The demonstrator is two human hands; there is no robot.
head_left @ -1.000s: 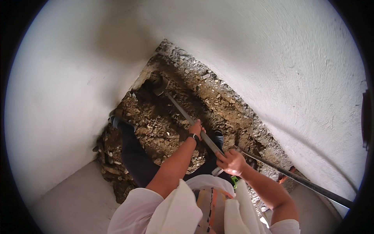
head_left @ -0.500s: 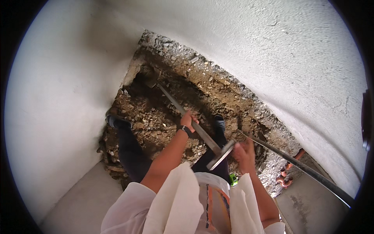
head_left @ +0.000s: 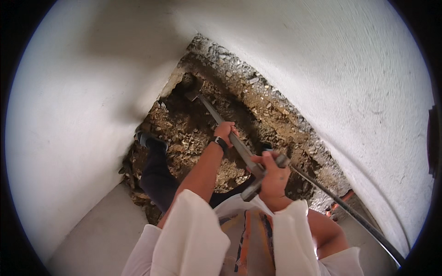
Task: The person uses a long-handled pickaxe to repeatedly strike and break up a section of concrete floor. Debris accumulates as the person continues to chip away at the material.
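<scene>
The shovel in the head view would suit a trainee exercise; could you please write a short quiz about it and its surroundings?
1. Which hand grips the shovel nearer its blade?

2. True or false: a dark watch is worn on the left wrist.

3. What is the ground around the person's feet?
a) carpet
b) soil and stones
c) wooden boards

Key: 1, the left hand; 2, true; 3, b.

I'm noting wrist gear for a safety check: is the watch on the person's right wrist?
No, the dark watch sits on the left wrist, just behind the left hand gripping the shovel.
</scene>
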